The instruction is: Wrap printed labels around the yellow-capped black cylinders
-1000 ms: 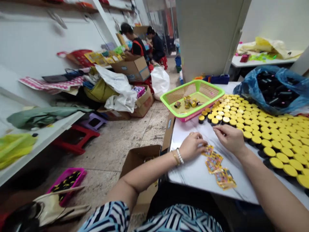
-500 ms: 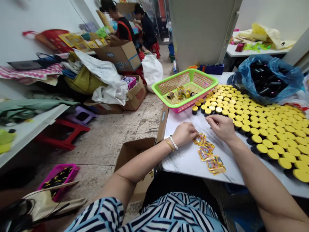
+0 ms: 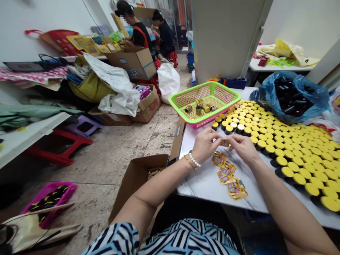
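My left hand (image 3: 205,144) and my right hand (image 3: 243,147) meet above the white table (image 3: 207,182), both pinching one small yellow sticker label (image 3: 225,143) between their fingertips. Below them a strip of more yellow sticker labels (image 3: 228,174) lies on the table. Just beyond my hands stand many small black jars with yellow lids (image 3: 287,141), packed in rows over the right half of the table. A green basket (image 3: 204,102) at the table's far end holds a few labelled jars (image 3: 199,106).
A blue plastic bag (image 3: 292,95) of black jars sits at the back right. An open cardboard box (image 3: 138,177) stands on the floor by my left arm. Red stools, boxes and bags clutter the floor to the left. Two people sit working far back.
My left hand lifted one sticker label off the table, and my right hand came in to pinch it too. The view shifted slightly.
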Motion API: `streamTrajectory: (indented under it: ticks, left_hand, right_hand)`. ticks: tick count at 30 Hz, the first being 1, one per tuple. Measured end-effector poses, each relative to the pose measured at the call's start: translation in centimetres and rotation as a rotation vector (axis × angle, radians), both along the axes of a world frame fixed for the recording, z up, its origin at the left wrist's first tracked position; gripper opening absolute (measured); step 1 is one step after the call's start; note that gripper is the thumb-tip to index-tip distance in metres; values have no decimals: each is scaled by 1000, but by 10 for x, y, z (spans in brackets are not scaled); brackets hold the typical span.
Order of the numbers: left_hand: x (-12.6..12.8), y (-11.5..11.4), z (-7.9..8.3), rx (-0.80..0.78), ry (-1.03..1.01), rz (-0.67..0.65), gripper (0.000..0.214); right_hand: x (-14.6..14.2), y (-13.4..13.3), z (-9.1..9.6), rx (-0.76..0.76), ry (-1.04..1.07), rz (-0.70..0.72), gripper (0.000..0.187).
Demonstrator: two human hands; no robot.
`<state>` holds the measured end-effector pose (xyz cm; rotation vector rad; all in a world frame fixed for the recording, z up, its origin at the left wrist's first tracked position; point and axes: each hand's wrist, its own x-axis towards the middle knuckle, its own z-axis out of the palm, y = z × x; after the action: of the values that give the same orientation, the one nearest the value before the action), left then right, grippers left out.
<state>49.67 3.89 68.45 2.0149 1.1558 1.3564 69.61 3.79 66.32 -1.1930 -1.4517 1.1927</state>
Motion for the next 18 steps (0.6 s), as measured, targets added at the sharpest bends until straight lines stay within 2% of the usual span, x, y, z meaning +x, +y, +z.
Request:
streamTrajectory:
  ticks: [3,5,8,10,14,18]
  left_hand:
    - [7,-1,-10,-141,-144,-13,11]
    - [6,-1,-16,-356,-284,-14,24]
    - [1,2,-22,-706,-422,-151,48]
    - [-1,4,-25,-800,-487,-240,51]
    - [-1,7,-26,-753,-669,-232,50]
    - [-1,8,-25,-499,-718,-111,40]
  right_hand:
    - [-5,-1,-2,-10,42,-38,34]
    - [-7,-1,-3,-21,80,-74,32]
    - [-12,-3,-5,-43,103,-46,30]
    - [-17,-6,-6,-78,136,-1,31]
    - [-23,-9,-9,-205,218,18,58]
    - [-21,-7,-9,-315,228,-23,67]
